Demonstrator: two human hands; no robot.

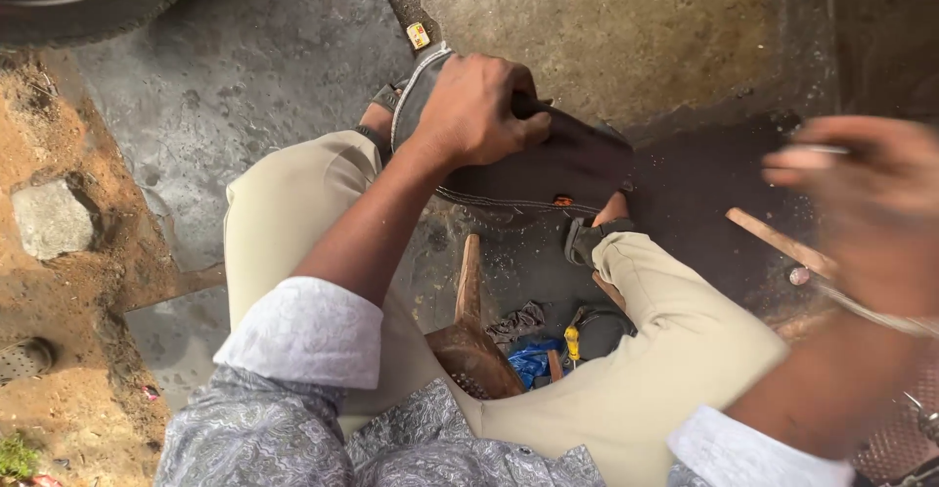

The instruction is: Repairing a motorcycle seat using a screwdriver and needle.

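Between the knees, left hand (pixel 474 110) gripping dark shoe (pixel 548 159); right hand (pixel 866 208) blurred, grip unclear.

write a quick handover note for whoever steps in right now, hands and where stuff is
Left hand: grip closed on the dark shoe upper, pressing it across the knees.
Right hand: raised and blurred, pinching something thin; what it is cannot be told.
Between the legs: wooden stand, blue scrap, grey rag. A wooden stick lies on the ground to the right.
Done: pale stitching shows along the upper's edges.
Left: cannot tell how much remains.
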